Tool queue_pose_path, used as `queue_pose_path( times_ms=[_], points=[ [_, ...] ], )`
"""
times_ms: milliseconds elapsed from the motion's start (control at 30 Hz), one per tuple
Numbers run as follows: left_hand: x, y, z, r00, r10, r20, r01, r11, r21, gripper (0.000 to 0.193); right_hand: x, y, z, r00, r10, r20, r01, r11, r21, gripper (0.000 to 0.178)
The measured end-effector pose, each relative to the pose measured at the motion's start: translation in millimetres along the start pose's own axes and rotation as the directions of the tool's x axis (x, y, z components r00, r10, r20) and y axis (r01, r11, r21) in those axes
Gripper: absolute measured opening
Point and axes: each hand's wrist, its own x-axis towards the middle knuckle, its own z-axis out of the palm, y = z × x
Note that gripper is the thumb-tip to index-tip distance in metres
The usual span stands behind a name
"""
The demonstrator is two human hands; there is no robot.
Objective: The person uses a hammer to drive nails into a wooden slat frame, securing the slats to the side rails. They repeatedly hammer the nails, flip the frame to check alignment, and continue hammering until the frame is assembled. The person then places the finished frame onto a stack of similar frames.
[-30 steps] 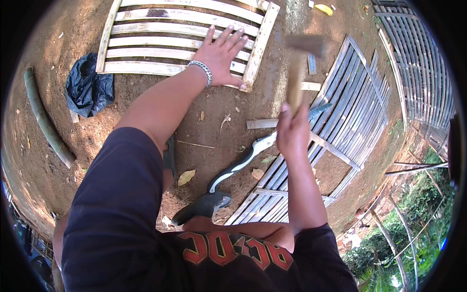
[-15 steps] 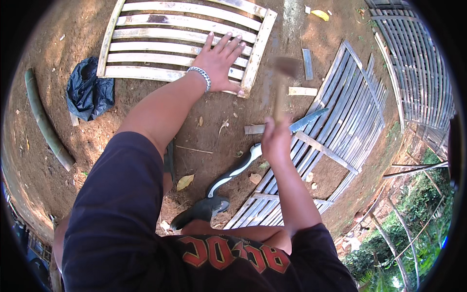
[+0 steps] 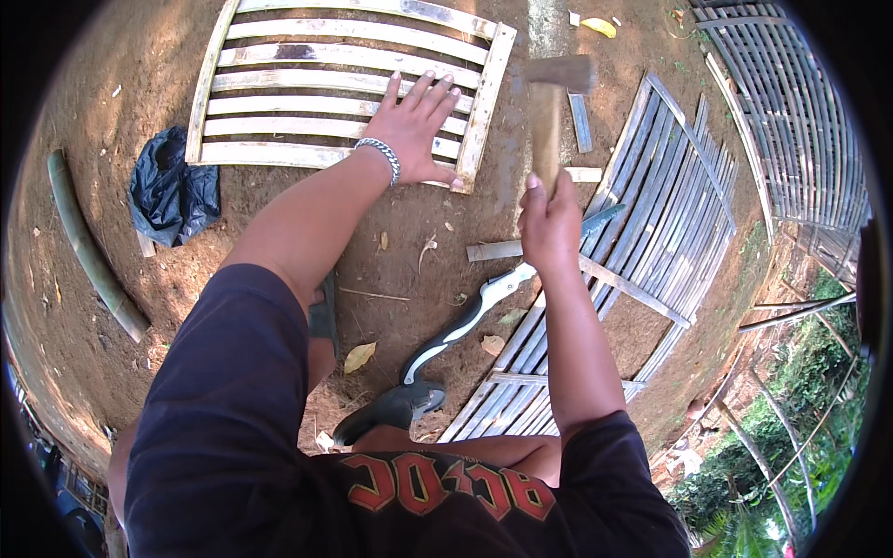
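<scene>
We are outdoors on bare earth [image 3: 400, 267], with greenery [image 3: 802, 365] at the lower right and a pruning saw [image 3: 504, 284] whose blade crosses a grey bamboo panel [image 3: 642, 232]. Our left hand [image 3: 416, 126] is spread open, grasping nothing, on a pale slatted panel [image 3: 288, 78] at the upper left. Our right hand [image 3: 549, 221] is wrapped around the wooden handle of a hatchet [image 3: 546, 130], apart from the panel. The pale slats run with gaps, one darkly stained.

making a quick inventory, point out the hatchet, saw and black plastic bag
Hatchet [image 3: 547, 123]: head view, on its wooden handle.
Saw [image 3: 503, 286]: head view, on its handle's white part.
Black plastic bag [image 3: 174, 193]: head view, crumpled middle.
</scene>
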Motion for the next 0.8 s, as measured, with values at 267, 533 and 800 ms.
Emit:
queue_pose_path(
  times_ms=[267, 533, 800],
  points=[
    [2, 1, 4, 1.000, 0.015, -0.019, -0.015, 1.000, -0.002, 0.129, 19, 43, 37, 0.612, -0.601, -0.514, 0.548, 0.791, -0.272, 0.028],
    [-2, -5, 7, 0.999, 0.003, -0.036, -0.003, 1.000, -0.008, 0.127, 8, 0, 19, 0.988, -0.149, -0.039, 0.145, 0.986, -0.085, 0.033],
    [3, -2, 6, 0.999, 0.007, -0.050, -0.008, 0.999, -0.038, 0.117, 20, 43, 27, 0.985, -0.114, 0.133, 0.157, 0.914, -0.375, 0.031]
  ],
)
